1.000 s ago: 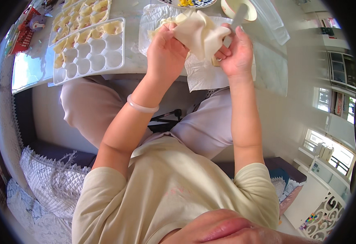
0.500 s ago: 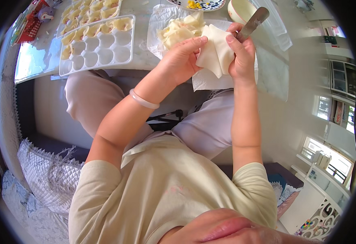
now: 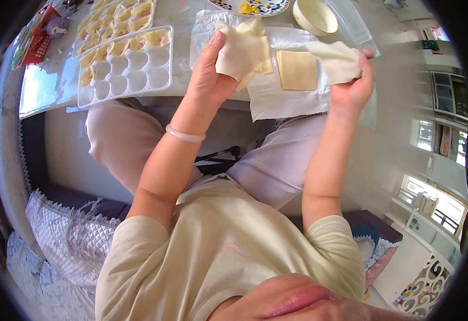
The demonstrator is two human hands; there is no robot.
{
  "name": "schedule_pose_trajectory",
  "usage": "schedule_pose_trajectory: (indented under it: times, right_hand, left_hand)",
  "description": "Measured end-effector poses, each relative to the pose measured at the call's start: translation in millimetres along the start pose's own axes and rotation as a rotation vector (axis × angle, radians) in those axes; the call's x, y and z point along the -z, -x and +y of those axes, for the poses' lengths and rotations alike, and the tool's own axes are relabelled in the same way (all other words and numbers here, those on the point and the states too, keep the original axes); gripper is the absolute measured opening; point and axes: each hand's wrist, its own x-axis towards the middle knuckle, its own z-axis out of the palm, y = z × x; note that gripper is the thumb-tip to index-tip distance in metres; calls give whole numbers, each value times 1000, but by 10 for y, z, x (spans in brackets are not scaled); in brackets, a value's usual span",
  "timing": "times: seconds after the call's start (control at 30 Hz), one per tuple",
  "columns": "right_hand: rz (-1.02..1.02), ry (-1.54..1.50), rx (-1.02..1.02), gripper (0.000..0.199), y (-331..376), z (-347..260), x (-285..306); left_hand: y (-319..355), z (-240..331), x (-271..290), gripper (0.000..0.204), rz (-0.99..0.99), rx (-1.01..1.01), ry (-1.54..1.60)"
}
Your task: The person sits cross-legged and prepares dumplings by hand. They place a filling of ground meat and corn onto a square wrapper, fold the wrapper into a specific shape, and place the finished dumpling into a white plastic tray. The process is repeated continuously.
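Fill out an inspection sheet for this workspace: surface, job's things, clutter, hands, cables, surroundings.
Surface: white table, a paper sheet overhanging its near edge.
Job's things: folded dough wrapper in the left hand; flat wrapper in the right hand; square wrapper stack on the paper.
Clutter: white moulded tray partly filled with folded pieces; patterned plate with yellow filling; small bowl; red item at far left.
Hands: both closed on wrappers, fingers pinching.
Cables: nothing seen.
Surroundings: quilted cushion, windows at right.
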Motion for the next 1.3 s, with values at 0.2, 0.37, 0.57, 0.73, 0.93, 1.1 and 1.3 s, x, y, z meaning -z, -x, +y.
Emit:
schedule_pose_trajectory:
  times: [0.2,0.37,0.57,0.73,0.93,1.1,1.3]
  right_hand:
    - [-619,1309,318,16,-14,131,138]
    - [-442,1011,-32,36,195,367,-29]
    - [-549,367,-802,34,490,636,-403]
    - [-540,289,-471,24,513,454,-714]
    - [-560,671,-108,25,412,724,-625]
    - [-542,1133,-87,27,310,617,-587]
    - [-654,1320,283,30,-348,802,-626]
  left_hand:
    - [16,82,116,35,-111,7,-55]
    - [38,89,62,30,-242,-38,-124]
    - [164,249,-106,21,-343,-269,-475]
    - [251,438,-220,29,-381,-414,-563]
    - [159,314,40,65,-373,113,-177]
    - [62,488,-23,47,-128,307,-263]
    - [-187,838,-139,49,-233,217,-243]
